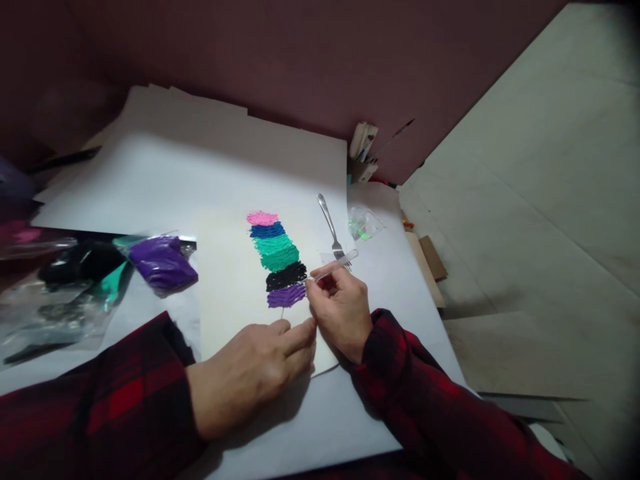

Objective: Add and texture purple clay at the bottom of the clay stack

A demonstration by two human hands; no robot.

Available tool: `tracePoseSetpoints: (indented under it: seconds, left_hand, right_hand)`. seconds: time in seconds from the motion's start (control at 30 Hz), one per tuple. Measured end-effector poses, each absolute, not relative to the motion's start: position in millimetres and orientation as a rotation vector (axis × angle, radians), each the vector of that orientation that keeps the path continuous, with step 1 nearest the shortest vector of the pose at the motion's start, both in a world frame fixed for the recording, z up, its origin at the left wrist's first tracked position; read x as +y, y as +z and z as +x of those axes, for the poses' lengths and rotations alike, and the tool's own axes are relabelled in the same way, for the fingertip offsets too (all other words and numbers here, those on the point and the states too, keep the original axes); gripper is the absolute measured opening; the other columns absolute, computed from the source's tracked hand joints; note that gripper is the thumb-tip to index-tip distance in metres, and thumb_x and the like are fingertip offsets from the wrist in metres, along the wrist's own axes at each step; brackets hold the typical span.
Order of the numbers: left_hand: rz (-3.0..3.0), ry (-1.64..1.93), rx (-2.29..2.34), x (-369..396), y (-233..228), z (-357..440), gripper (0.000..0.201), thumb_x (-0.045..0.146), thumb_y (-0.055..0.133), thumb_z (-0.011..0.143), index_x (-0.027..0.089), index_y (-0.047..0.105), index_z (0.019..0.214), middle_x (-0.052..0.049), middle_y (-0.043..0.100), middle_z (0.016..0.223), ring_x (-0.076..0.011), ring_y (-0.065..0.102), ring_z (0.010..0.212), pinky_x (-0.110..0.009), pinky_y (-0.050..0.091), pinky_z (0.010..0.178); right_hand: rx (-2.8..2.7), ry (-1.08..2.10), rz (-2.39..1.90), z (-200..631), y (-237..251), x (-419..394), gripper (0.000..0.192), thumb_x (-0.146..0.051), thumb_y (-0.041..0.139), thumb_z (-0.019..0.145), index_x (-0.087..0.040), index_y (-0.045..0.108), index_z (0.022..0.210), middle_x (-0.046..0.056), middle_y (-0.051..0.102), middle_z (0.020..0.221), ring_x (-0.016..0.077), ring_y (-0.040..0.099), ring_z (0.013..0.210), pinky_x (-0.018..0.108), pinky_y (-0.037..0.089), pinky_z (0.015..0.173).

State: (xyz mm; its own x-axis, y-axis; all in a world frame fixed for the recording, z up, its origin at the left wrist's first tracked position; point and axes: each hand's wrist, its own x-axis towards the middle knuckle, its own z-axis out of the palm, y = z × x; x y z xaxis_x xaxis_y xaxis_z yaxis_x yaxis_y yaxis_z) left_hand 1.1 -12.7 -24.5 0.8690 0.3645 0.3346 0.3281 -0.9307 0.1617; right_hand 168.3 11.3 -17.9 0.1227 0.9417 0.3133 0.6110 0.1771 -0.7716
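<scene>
1. Your right hand (340, 310) rests near the middle of the surface (150, 180), its grip pinched shut on a thin clear stick (333, 265).
2. The stick's long axis runs on a slant: its free end points up and away toward the far right corner of the surface, and its working end points down toward the near left, meeting the right edge of the clay stack (279, 259).
3. That tip sits about where the black band (286, 275) meets the purple band (286, 295); whether it presses into the clay cannot be told.
4. The stack is a column of textured bands on a cream sheet (225, 287): pink at the far end, then blue, two greens, black and purple nearest you. Its long axis leans slightly, from far left to near right.
5. Your left hand (250, 373) lies flat on the near edge of the cream sheet, fingers together and stretched toward the right hand, clamped on nothing. Its fingertips sit just below the purple band and almost touch the right hand.
6. A metal fork (333, 230) lies just beyond your right hand, handle pointing to the far edge, tines toward you, with the stick's free end crossing over the tines.
7. A small clear bag with green bits (365, 223) lies right of the fork.
8. Near the left edge sit a bag of purple clay (163, 263) and other bags with dark and green clay (80, 267).
</scene>
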Motion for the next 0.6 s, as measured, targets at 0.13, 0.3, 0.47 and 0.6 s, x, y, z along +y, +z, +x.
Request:
tracePoseSetpoints:
  seconds: [0.13,0.3,0.47,0.6]
  left_hand:
    - [2.946,0.561,0.55,-12.5,-24.5,0.6,0.022,0.013,0.039,0.093,0.013,0.058,0.103,-0.011,0.06,0.103,-0.0145,0.052,0.067,-0.027,0.048,0.056]
    - [2.955,0.534,0.532,-12.2,-23.3,0.1,0.019,0.013,0.041,0.093,0.013,0.058,0.101,-0.011,0.06,0.105,-0.0143,0.051,0.066,-0.027,0.049,0.057]
    - [2.956,0.498,0.538,-12.6,-24.3,-0.1,0.018,0.011,0.042,0.092,0.013,0.059,0.099,-0.011,0.06,0.105,-0.0141,0.051,0.067,-0.027,0.048,0.057]
    - [2.94,0.453,0.552,-13.5,-24.9,-0.2,0.016,0.011,0.045,0.091,0.015,0.058,0.099,-0.009,0.059,0.106,-0.0157,0.05,0.067,-0.03,0.047,0.055]
  right_hand:
    - [-1.495,0.56,-1.482,169.6,-19.1,10.1,0.003,-0.019,0.061,0.076,-0.018,0.059,0.079,-0.004,0.054,0.059,0.0093,0.049,0.049,0.023,0.042,0.049]
    - [-1.373,0.673,-1.406,170.4,-20.4,7.4,0.007,-0.024,0.062,0.08,-0.018,0.059,0.084,-0.003,0.056,0.063,0.0079,0.048,0.047,0.021,0.04,0.044]
    - [-1.501,0.78,-1.35,168.6,-19.6,8.0,0.007,-0.023,0.063,0.08,-0.018,0.06,0.085,-0.001,0.059,0.067,0.0091,0.053,0.052,0.021,0.043,0.046]
    - [-1.526,0.799,-1.373,168.1,-19.3,9.3,0.008,-0.024,0.063,0.081,-0.018,0.06,0.086,-0.001,0.059,0.066,0.0096,0.054,0.054,0.021,0.043,0.047]
